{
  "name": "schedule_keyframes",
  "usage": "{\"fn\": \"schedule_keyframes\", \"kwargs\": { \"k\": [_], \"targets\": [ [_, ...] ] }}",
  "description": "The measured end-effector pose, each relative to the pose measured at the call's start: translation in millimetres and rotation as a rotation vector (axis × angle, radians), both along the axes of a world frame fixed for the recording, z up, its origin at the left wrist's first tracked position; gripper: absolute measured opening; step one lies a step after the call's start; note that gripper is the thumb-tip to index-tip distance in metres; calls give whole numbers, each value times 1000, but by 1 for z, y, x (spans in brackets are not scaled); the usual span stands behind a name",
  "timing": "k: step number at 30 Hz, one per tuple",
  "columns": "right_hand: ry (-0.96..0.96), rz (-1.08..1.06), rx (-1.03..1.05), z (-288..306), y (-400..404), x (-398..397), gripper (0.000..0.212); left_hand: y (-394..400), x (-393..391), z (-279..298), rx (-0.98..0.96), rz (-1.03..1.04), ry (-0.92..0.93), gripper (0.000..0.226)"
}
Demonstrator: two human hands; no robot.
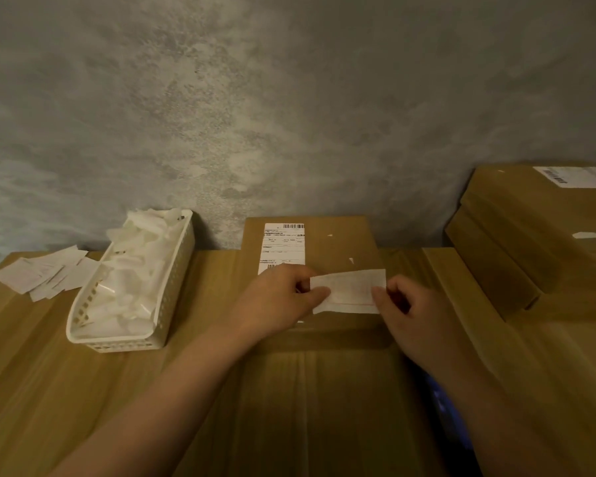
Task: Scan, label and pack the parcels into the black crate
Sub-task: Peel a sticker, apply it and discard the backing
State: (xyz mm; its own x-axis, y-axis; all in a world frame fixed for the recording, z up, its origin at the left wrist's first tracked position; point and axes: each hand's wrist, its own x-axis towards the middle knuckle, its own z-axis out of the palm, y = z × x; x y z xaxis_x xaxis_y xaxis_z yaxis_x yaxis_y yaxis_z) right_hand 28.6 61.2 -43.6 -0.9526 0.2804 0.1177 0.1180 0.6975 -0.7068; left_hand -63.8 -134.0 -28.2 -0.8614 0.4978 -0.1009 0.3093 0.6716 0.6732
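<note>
A brown cardboard parcel (344, 242) lies in front of me against the wall, with a white shipping label (283, 247) stuck on its top left. Both hands hold a small white paper label (350, 290) just above the parcel's near edge. My left hand (283, 297) pinches its left end and my right hand (413, 311) pinches its lower right corner. A second flat cardboard box (324, 407) lies nearer to me, under my forearms. No black crate is in view.
A white perforated basket (172, 284) full of crumpled white backing paper stands at the left. Loose paper slips (42, 273) lie fanned beside it. Stacked cardboard boxes (537, 235) stand at the right, the top one labelled. A grey wall closes the wooden table's far side.
</note>
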Motion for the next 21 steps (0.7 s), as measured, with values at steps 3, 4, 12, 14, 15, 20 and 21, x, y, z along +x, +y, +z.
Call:
{"fn": "schedule_keyframes", "kwargs": {
  "k": [3, 4, 12, 14, 15, 20, 21],
  "targets": [
    [-46, 16, 62, -3, 5, -2, 23, 10, 2, -5, -31, 40, 68, 24],
    [-52, 16, 76, -4, 7, -3, 23, 13, 3, -5, -31, 44, 72, 20],
    [-141, 59, 162, -11, 15, -10, 23, 14, -4, -6, -111, 17, -2, 26],
    [-156, 68, 199, -11, 15, -12, 23, 15, -5, -5, -126, 13, 8, 29],
    [-155, 69, 218, -12, 15, -12, 24, 16, -5, -5, -134, 14, 18, 31],
    [-149, 71, 269, -13, 14, -12, 27, 19, -3, -7, -171, 19, 86, 35],
    [-148, 70, 277, -13, 13, -11, 27, 20, -2, -7, -178, 15, 98, 35]
  ]
}}
